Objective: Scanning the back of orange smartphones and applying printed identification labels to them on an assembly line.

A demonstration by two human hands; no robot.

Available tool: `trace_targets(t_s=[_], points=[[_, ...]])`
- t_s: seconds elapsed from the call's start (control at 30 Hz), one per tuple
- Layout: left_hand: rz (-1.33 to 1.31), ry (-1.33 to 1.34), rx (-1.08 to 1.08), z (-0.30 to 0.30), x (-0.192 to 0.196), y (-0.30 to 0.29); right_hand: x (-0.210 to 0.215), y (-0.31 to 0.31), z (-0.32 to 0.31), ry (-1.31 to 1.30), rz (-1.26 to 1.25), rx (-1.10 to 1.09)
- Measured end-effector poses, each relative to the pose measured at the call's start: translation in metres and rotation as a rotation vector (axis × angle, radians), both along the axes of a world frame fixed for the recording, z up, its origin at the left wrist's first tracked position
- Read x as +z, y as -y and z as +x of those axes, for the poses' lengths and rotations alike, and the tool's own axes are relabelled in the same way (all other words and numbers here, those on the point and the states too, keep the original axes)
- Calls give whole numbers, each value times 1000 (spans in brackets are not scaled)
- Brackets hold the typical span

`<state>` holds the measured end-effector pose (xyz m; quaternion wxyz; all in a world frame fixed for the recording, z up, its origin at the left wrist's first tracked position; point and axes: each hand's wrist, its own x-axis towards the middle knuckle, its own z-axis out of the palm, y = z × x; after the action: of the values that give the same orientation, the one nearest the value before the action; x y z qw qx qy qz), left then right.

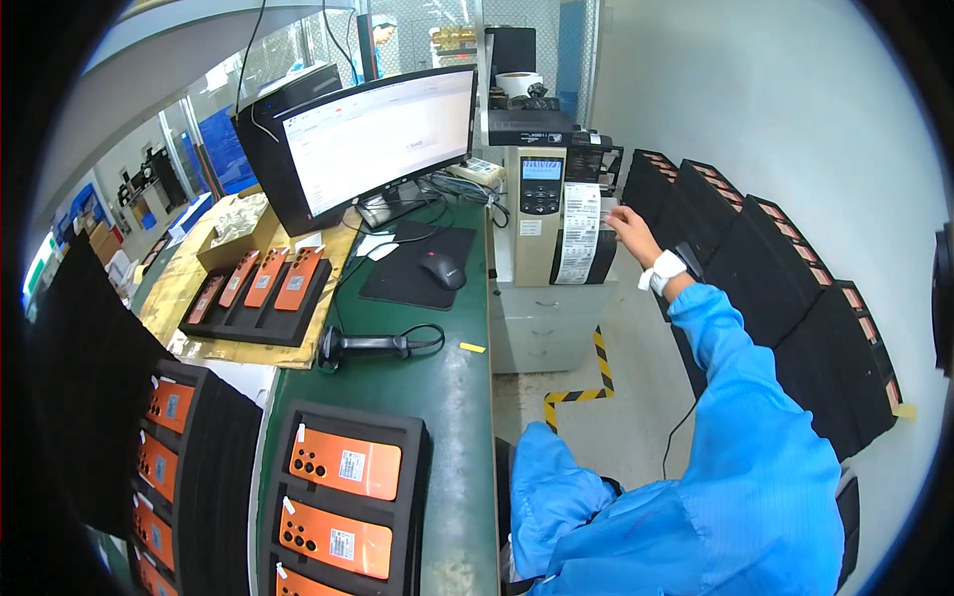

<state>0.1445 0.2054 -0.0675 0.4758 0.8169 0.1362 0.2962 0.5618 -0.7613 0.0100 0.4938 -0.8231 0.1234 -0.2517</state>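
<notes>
Our right hand (630,232) is at the edge of the printed label strip (579,233), which hangs down the printer (534,250) just right of upper centre; we cannot tell whether our bent fingers grasp it. Our left hand is out of sight. We should draw evenly, without creasing.

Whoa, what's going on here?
A person in a blue jacket has their right hand up beside a white strip of labels hanging from a printer. I can't tell if the fingers are gripping it. The left hand isn't in view. Orange phones lie in a black tray on the green desk, and nobody is holding the scanner.
</notes>
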Motion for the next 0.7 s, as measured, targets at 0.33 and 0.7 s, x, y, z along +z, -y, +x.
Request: trace_targets(t_s=[0.33,0.7], points=[[-81,-212,267,-9,26,31,25,4,58,-155,673,292],[-117,-299,370,-18,30,36,54,18,64,-421,152,75]])
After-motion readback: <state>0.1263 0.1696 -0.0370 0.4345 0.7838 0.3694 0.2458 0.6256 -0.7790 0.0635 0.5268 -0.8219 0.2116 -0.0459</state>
